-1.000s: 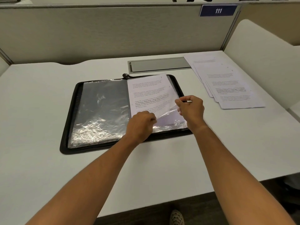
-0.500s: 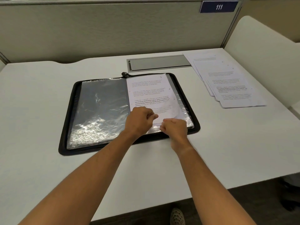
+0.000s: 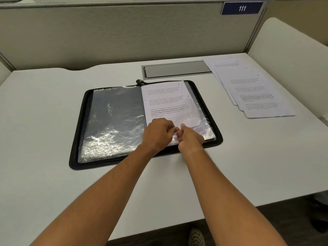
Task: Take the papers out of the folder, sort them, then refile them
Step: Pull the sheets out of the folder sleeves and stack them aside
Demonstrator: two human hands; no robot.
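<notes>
Papers were the business of this moment, and one printed sheet [image 3: 166, 102] lay on the right-hand page of the open folder [image 3: 78, 139], its near end under both hands. The left hand [image 3: 157, 134] had its fingers curled and seemed to pinch the near edge of the clear sleeve [image 3: 200, 125], probably to keep the pocket's mouth parted. The right hand [image 3: 189, 137] was just beside it, almost touching, fingers bent around the sheet's near edge; whether it pinched the paper alone or paper and plastic together could not be made out. The far part of the sheet lay bare on top of the sleeve while the near part showed through wrinkled plastic, so the sheet looked to be partway in or out of its pocket. On the left-hand page an empty-looking sleeve [image 3: 115, 119] lay flat and shiny. Well apart, toward the far right of the white desk [image 3: 44, 192], a fanned stack of sheets [image 3: 257, 93] lay face up, likely spread that way so each page stayed readable for sorting. Between stack and folder sat a grey cable hatch [image 3: 177, 69].
</notes>
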